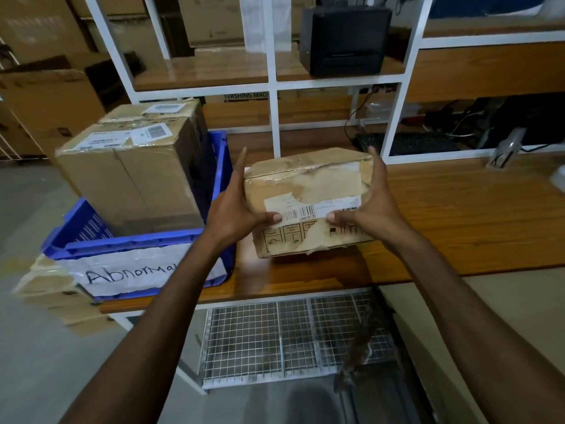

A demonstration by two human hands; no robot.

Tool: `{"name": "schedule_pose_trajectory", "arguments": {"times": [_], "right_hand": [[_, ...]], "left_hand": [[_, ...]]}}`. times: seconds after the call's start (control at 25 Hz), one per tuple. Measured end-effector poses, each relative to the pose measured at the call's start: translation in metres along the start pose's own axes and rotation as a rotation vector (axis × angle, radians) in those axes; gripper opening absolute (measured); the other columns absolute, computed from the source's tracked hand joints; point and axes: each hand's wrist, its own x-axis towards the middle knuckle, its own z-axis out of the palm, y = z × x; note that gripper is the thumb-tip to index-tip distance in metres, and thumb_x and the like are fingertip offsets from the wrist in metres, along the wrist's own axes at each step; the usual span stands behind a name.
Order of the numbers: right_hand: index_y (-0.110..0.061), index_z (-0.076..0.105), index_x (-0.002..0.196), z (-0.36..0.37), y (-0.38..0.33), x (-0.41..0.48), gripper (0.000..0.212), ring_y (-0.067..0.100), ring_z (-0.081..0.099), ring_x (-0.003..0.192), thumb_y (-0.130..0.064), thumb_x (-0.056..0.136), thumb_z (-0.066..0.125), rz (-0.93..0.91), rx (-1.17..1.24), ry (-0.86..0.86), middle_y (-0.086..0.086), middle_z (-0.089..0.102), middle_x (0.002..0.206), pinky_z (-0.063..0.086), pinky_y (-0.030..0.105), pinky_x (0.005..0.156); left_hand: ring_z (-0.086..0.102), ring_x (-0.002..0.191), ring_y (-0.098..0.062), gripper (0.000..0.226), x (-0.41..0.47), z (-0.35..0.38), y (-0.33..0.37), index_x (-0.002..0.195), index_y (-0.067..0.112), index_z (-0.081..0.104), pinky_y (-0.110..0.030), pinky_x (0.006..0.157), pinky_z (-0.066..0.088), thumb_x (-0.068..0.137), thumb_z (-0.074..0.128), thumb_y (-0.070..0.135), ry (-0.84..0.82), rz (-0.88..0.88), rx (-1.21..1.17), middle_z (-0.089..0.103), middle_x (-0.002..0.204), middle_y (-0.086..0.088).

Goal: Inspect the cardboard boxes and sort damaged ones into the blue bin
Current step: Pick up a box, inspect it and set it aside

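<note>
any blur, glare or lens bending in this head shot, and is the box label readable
Head view: wide-angle bending bows the white shelf frame and table edge; corners soft, the stacked cartons at far left blurred; glare on the bin's taped "Abnormal" sign; the held box is sharp, barcode visible, small print mostly unreadable.

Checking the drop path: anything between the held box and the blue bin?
Nothing lies between the torn box, gripped by left hand and right hand, and the blue bin to its left. But two taped boxes already fill most of the bin, rising above its rim.
</note>
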Motion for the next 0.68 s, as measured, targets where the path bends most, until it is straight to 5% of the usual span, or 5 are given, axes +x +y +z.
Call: {"name": "schedule_pose_trajectory", "arguments": {"times": [0.16, 0.28, 0.44, 0.56, 0.68], "right_hand": [[-0.061, -0.007, 0.156, -0.006, -0.007, -0.001, 0.155, 0.018, 0.059, 0.124, 0.010, 0.061, 0.093, 0.005, -0.032, -0.066, 0.008, 0.021, 0.170, 0.064, 0.032, 0.076], [-0.059, -0.008, 0.157, -0.008, -0.012, -0.002, 0.157, 0.022, 0.042, 0.145, 0.003, 0.059, 0.097, -0.065, -0.077, -0.016, -0.001, 0.016, 0.172, 0.062, 0.038, 0.092], [-0.044, -0.002, 0.164, -0.012, -0.015, -0.003, 0.150, 0.005, 0.047, 0.129, 0.006, 0.061, 0.095, -0.064, -0.026, 0.013, -0.007, 0.032, 0.166, 0.052, 0.005, 0.071], [-0.046, 0.010, 0.164, -0.013, -0.021, 0.002, 0.142, -0.005, 0.061, 0.105, 0.008, 0.062, 0.094, -0.102, -0.037, -0.026, -0.016, 0.050, 0.145, 0.060, 0.018, 0.072], [-0.060, 0.012, 0.158, -0.010, -0.024, 0.001, 0.139, 0.009, 0.068, 0.107, 0.006, 0.065, 0.092, -0.138, -0.136, -0.070, -0.013, 0.054, 0.142, 0.066, 0.038, 0.076]], "left_hand": [[0.034, 0.153, -0.024, 0.152, 0.005, -0.005, 0.004, 0.164, 0.045, -0.015, -0.056, 0.115, 0.045, 0.067, 0.098, 0.016, -0.086, 0.105, 0.063, 0.025, 0.171, -0.002], [0.038, 0.151, -0.025, 0.150, 0.008, -0.009, 0.004, 0.163, 0.048, -0.014, -0.056, 0.113, 0.047, 0.068, 0.096, 0.013, -0.087, 0.144, 0.048, 0.029, 0.169, -0.001], [0.045, 0.145, -0.024, 0.138, 0.007, -0.012, -0.006, 0.166, 0.046, 0.003, -0.049, 0.106, 0.053, 0.068, 0.096, 0.012, -0.092, 0.113, 0.027, 0.039, 0.162, 0.000], [0.044, 0.143, -0.026, 0.126, 0.006, -0.008, -0.010, 0.162, 0.040, 0.023, -0.054, 0.107, 0.053, 0.064, 0.099, 0.020, -0.056, 0.067, 0.021, 0.038, 0.159, -0.001], [0.042, 0.134, -0.018, 0.116, 0.000, 0.007, -0.018, 0.156, 0.038, 0.034, -0.041, 0.105, 0.049, 0.061, 0.100, 0.034, -0.027, -0.019, 0.020, 0.040, 0.149, -0.003]]}}
